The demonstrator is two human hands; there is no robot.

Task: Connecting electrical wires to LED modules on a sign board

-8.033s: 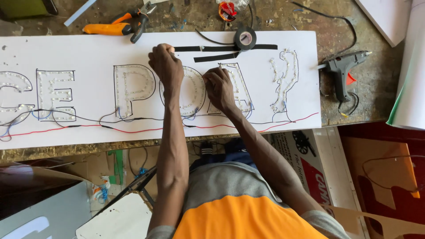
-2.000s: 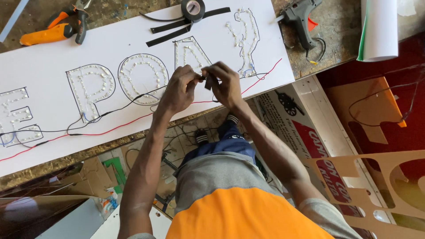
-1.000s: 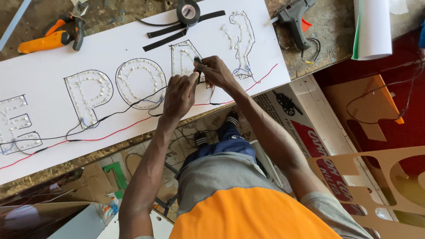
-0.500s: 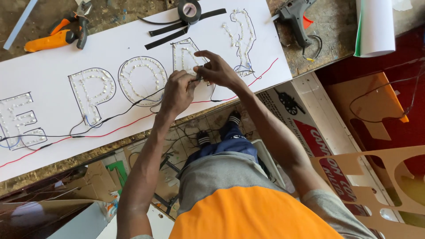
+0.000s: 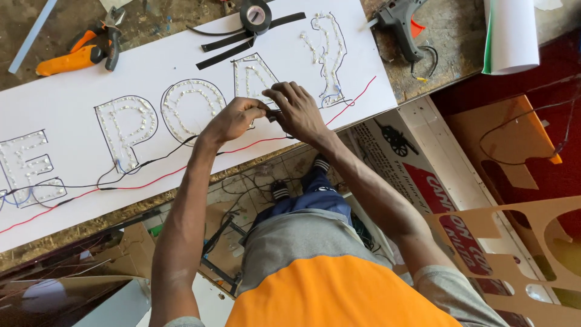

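**On the white sign board: both hands pinching a small dark piece at the outlined letters**

Centre frame, left hand (image 5: 233, 118) and right hand (image 5: 296, 109) meet just above the lower edge of the white sign board (image 5: 72, 200), over the triangular letter outline (image 5: 254, 75). Left grip: fingers together, pinched on a small dark piece (image 5: 272, 113) between the two hands. Right grip: fingers curled down over the same piece, touching it; can't tell what the piece is, too small. Red wire (image 5: 151, 178) runs along the board's lower part, passing under the hands and rising to the right; black wire (image 5: 145, 163) runs just above it, left of the hands.

Board lies tilted across the desk (image 5: 436, 36), filling upper left to upper centre of the frame. Letter outlines filled with small clear LED dots: round one (image 5: 184, 109) just left of the left hand, another (image 5: 124, 124) further left, tall curly one (image 5: 327, 51) up-right of the right hand.

Upper centre: roll of black tape (image 5: 255, 15) on the board, black tape strips (image 5: 227, 51) beside it. Upper right: grey glue gun (image 5: 402, 24) on the desk, white paper roll (image 5: 511, 33) near it. Upper left: orange-handled pliers (image 5: 78, 51) on the desk, off the board.

Lower frame: orange and grey shirt (image 5: 333, 290); cardboard cut-outs (image 5: 532, 242) at lower right.
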